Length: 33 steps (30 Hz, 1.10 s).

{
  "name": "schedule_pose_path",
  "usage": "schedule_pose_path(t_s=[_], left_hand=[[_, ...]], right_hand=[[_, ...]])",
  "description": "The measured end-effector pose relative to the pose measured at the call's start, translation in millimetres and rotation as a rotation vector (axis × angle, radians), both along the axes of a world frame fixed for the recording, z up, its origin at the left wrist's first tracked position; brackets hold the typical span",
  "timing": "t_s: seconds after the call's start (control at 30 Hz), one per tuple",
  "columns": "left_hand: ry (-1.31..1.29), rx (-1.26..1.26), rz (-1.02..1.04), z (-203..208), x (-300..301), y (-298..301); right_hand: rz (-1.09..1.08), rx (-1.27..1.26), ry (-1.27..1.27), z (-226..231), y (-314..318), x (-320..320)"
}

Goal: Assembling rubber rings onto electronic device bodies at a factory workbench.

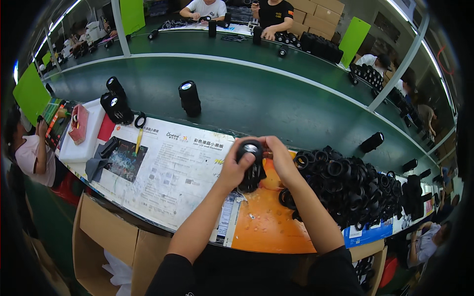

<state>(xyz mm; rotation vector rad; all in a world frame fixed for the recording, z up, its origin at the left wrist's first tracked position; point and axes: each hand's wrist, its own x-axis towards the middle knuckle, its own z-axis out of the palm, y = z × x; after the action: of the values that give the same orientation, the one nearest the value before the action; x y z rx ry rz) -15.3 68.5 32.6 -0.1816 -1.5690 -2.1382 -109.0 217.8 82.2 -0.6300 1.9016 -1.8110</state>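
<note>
A black cylinder-shaped device with a shiny silver round end, like a small portable speaker, is held above the bench in front of me. My left hand is closed around its left side, with the thumb near the silver end. From the right, my right hand curls its fingers against the device's far upper side; part of those fingers is hidden. Just right of my right forearm lies a large heap of black rings. Under the hands are an orange sheet and a white printed sheet.
Similar black cylinders stand at a green conveyor: one cylinder ahead, another to the right. At left are a loose black ring, a yellow-handled tool and a white foam tray. Cardboard boxes sit below. Co-workers sit across and beside.
</note>
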Motion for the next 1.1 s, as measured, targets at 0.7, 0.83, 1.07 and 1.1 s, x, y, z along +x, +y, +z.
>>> schedule_pose_path(t_s=[0.7,0.83,1.07,1.1], left_hand=[[-0.101,0.349,0.414,2,-6,-39],[-0.238,0.164,0.738,0,-33,-80],[-0.257,-0.258,0.555,24,-89,-202],[-0.246,-0.289,0.433,19,-92,-216]], right_hand=[[-0.231,0.526,0.849,62,2,-64],[-0.269,0.741,1.203,52,8,-115],[-0.225,0.94,1.26,47,17,-146],[-0.23,0.941,1.252,47,16,-144]])
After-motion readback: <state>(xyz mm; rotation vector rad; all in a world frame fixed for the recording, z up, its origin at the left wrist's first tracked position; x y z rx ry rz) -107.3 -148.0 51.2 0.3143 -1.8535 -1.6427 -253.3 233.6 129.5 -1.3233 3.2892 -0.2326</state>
